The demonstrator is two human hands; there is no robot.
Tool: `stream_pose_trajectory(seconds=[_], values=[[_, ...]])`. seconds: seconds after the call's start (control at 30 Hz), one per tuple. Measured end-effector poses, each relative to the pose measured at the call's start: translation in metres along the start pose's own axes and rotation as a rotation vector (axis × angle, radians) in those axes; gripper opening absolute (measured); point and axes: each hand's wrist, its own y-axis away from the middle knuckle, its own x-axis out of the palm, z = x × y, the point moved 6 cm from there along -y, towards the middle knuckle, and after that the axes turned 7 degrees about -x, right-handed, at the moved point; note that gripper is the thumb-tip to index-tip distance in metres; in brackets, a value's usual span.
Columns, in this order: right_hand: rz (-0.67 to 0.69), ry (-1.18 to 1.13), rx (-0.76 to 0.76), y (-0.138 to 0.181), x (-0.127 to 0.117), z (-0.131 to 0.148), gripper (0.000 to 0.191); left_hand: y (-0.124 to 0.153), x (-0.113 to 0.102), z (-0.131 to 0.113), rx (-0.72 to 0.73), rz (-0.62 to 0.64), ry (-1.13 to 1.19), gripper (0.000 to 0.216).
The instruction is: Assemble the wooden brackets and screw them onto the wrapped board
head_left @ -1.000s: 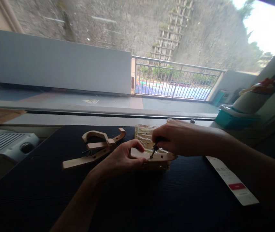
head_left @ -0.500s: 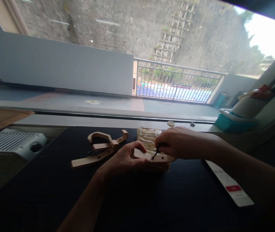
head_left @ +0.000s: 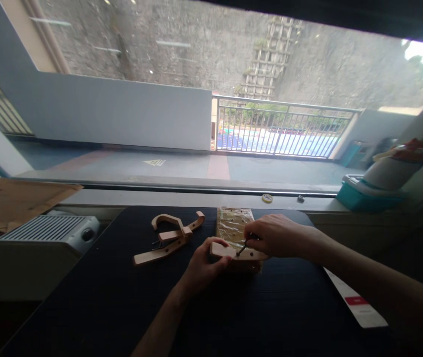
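Note:
My left hand (head_left: 204,263) pinches the left end of a flat wooden piece (head_left: 234,253) that lies across a plastic-wrapped pack of wooden parts (head_left: 234,224) on the black table (head_left: 122,307). My right hand (head_left: 276,235) is closed on a small dark tool (head_left: 241,248) whose tip touches the wooden piece near its middle. A partly built wooden assembly (head_left: 169,238) with curved arms lies just left of both hands.
A white radiator-like appliance (head_left: 44,230) sits at the left with cardboard (head_left: 14,198) behind it. A white paper strip with a red mark (head_left: 356,300) lies at the right. A teal-based object (head_left: 371,191) stands on the window ledge, near a small tape roll (head_left: 267,198).
The camera has pulled back and tilted up, so the hands look smaller and lower. Both hands keep the same hold on the wooden piece and tool.

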Motion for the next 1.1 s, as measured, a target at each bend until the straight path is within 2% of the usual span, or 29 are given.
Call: stream_pose_trajectory(seconds=[0.13,0.27,0.63,0.93,1.1], values=[[0.054,0.109,-0.102,-0.001,-0.006,0.013,0.018,0.006,0.006,0.001,0.015,-0.118,-0.005,0.028],[0.076,0.070,-0.191,-0.010,-0.003,0.025,0.016,0.007,0.007,-0.001,0.004,-0.132,-0.012,0.027],[-0.085,-0.089,-0.081,-0.008,0.009,-0.002,0.024,0.006,0.008,-0.002,0.028,-0.135,-0.030,0.022],[-0.014,-0.008,-0.072,-0.012,0.000,0.006,0.022,0.003,0.006,0.008,0.019,-0.111,-0.007,0.023],[-0.095,-0.008,-0.079,-0.018,0.002,0.007,0.019,0.000,0.007,0.016,0.054,-0.128,0.026,0.024]])
